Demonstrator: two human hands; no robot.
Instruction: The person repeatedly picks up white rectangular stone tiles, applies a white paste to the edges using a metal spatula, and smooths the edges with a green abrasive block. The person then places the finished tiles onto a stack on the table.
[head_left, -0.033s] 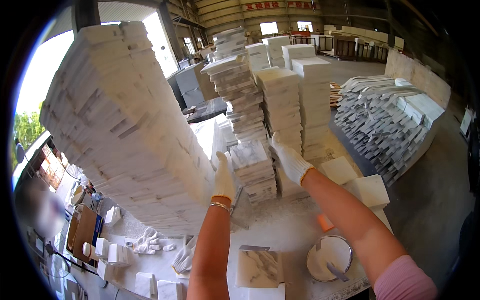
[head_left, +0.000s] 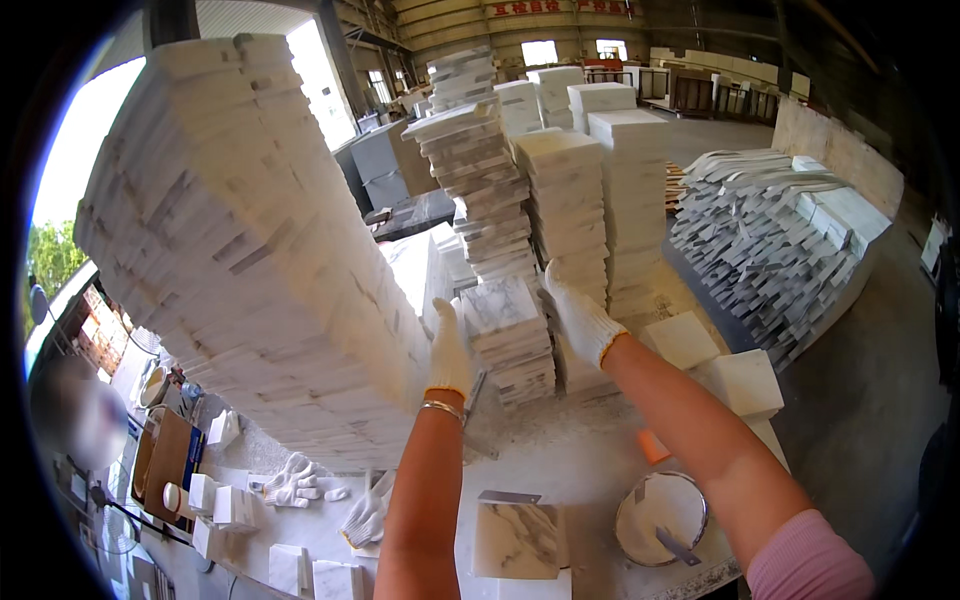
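Both my hands wear white knitted gloves and stand on either side of a short stack of grey-veined white marble tiles (head_left: 500, 308). At its left side is my left hand (head_left: 448, 350), fingers stretched upward and thumb side toward the stack. My right hand (head_left: 578, 312) lies along the right side, its fingers straight and pointing away from me. Whether the palms press on the tiles or only rest beside them, I cannot tell. Right behind this short stack rises a taller stack of tiles (head_left: 475, 190), with another pale stack (head_left: 565, 190) to its right.
A very tall tile stack (head_left: 260, 240) leans large on the left. Near me are a veined tile (head_left: 517, 540), a round tub with a scraper (head_left: 640, 510), an orange piece (head_left: 653, 446) and spare gloves (head_left: 293, 483). Grey slabs (head_left: 750, 255) are piled at right.
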